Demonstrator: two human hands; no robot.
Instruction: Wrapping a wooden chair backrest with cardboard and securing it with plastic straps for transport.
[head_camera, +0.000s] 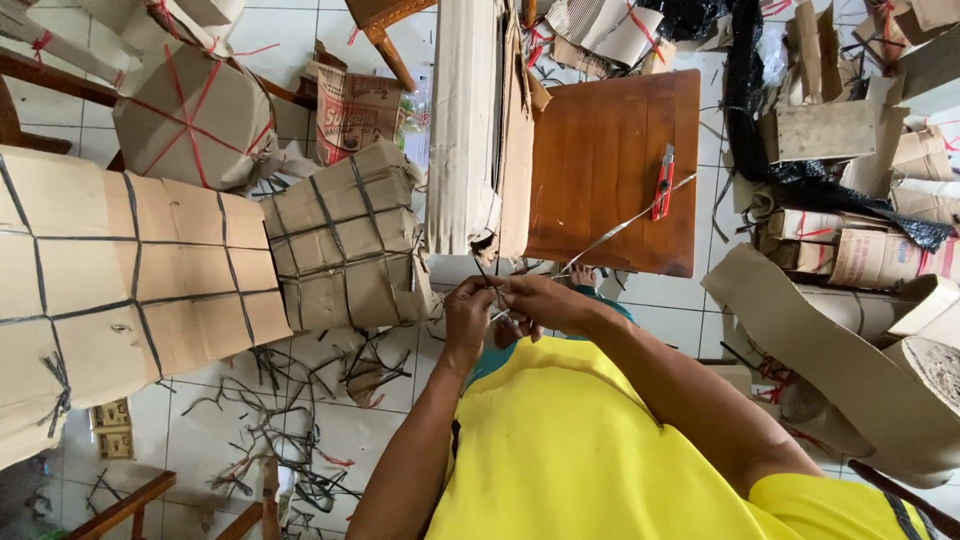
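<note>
Mid-knot, looks like — left hand and right hand both pinch a thin strap just below the wooden table. Next probably needs a firm, even pull.

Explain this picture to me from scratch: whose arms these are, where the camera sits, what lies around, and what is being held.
There is no machine here. A camera worn on a person's head looks down, so you see their own yellow shirt and two bare arms reaching forward. The left hand and right hand meet in front of the chest, both pinching a thin grey strap that runs up over a small wooden table. A red utility knife lies on that table. To the left stand cardboard bundles tied with dark straps, and one tied with red string. Cut strap scraps litter the white tiled floor. Rolled cardboard lies at the right.
</note>
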